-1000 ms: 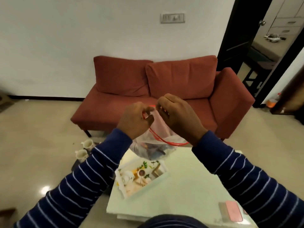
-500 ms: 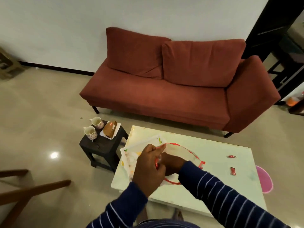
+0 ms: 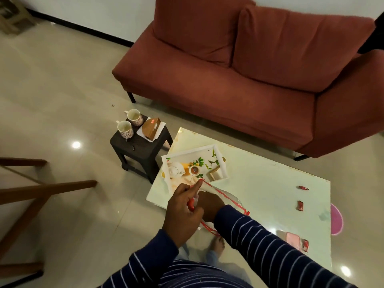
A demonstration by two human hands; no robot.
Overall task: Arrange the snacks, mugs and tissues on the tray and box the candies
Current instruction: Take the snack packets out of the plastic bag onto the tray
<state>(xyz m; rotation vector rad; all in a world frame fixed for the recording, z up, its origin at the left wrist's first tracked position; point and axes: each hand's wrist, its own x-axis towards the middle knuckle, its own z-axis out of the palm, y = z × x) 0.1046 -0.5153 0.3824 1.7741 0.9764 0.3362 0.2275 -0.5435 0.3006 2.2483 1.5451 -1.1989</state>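
Both hands' fingers pinch red-trimmed clear bag (image 3: 226, 199): left hand (image 3: 182, 213), right hand (image 3: 209, 204); no legible writing.

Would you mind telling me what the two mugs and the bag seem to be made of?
The two mugs look like glazed ceramic: pale glossy insides, patterned outsides. The bag looks like thin clear plastic with red edging, since the table shows through it.

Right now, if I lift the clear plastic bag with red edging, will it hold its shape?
Probably not. The plastic bag looks thin and crumpled, so it should sag. It seems light. The left hand pinches its red edge, which may slip.
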